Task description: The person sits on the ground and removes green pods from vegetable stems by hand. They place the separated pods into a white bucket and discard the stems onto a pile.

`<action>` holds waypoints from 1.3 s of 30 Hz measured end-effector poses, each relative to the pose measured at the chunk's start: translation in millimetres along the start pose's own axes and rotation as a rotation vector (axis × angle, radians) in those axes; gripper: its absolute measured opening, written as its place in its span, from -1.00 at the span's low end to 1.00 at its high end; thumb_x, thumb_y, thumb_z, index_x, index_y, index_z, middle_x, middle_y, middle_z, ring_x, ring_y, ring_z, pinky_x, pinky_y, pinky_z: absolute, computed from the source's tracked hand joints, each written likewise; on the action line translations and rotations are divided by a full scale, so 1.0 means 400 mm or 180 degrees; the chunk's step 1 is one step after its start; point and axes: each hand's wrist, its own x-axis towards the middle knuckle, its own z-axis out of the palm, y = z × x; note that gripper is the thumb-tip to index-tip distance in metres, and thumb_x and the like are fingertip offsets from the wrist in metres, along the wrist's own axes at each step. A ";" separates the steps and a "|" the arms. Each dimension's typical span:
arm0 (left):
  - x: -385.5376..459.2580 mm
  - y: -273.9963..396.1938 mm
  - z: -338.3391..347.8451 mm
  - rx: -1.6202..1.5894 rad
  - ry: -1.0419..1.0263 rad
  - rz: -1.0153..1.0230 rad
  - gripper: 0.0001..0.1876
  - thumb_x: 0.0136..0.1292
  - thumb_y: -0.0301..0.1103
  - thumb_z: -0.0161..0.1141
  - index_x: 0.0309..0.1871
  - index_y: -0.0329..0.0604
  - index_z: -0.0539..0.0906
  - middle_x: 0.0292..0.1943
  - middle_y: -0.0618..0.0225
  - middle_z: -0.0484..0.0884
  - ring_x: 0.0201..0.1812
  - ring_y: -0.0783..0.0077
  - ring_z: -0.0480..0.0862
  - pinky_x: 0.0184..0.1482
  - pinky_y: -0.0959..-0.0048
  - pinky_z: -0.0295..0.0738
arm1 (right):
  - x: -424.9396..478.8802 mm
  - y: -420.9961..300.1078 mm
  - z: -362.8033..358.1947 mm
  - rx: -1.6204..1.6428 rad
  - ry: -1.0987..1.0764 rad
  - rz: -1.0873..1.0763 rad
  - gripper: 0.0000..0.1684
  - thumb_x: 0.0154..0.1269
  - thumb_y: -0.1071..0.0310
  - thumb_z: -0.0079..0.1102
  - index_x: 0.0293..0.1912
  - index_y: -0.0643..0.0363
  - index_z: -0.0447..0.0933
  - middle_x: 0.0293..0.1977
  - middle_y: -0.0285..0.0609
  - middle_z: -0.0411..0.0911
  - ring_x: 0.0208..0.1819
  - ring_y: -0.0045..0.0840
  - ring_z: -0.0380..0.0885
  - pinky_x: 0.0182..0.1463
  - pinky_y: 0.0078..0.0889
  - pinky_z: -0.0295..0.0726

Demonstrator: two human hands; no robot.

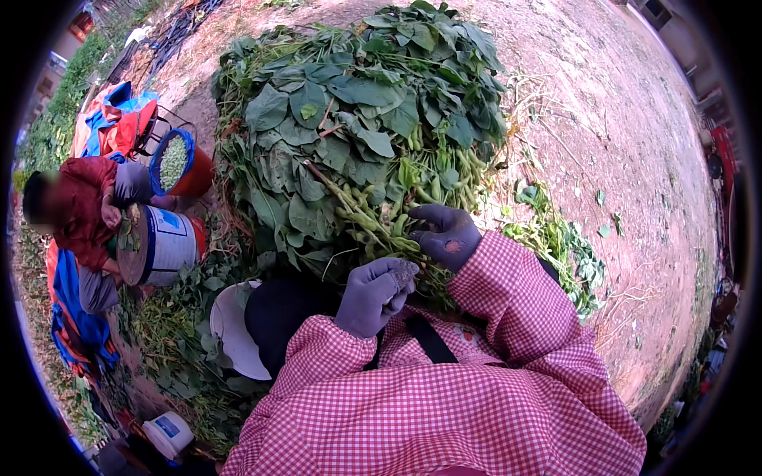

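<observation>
In the head view, a large heap of picked soybean plants (339, 119) rises before me, with broad green leaves and pods. A bean stalk (336, 187) with several green pods (363, 220) slants across its near side toward my hands. My right hand (447, 235), in a purple-grey work glove worn at the back, has its thumb and index finger around the stalk's lower leafy end. My left hand (378, 291), in a matching glove with dirty fingertips, is curled just below that end. Its fingers hide whatever may be inside them.
On the left a person (89, 202) sits by an upturned-looking white bucket (172, 244). An orange bucket (193, 172) holds shelled or picked green beans. A white tub (232, 333) stands left of my knee. Loose greens (559, 250) lie on the dirt at right.
</observation>
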 end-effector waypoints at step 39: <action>0.058 0.047 -0.004 0.0777 0.0676 0.0134 -0.73 0.25 -0.20 0.25 -0.38 -0.26 0.65 -0.64 0.50 0.49 -0.68 0.69 0.35 -0.62 0.65 0.19 | -0.066 0.108 0.143 0.0165 0.0609 -0.1414 -0.27 0.26 0.65 0.09 0.38 0.30 0.10 -0.24 -0.03 0.63 -0.22 -0.47 0.65 -0.12 -0.48 0.59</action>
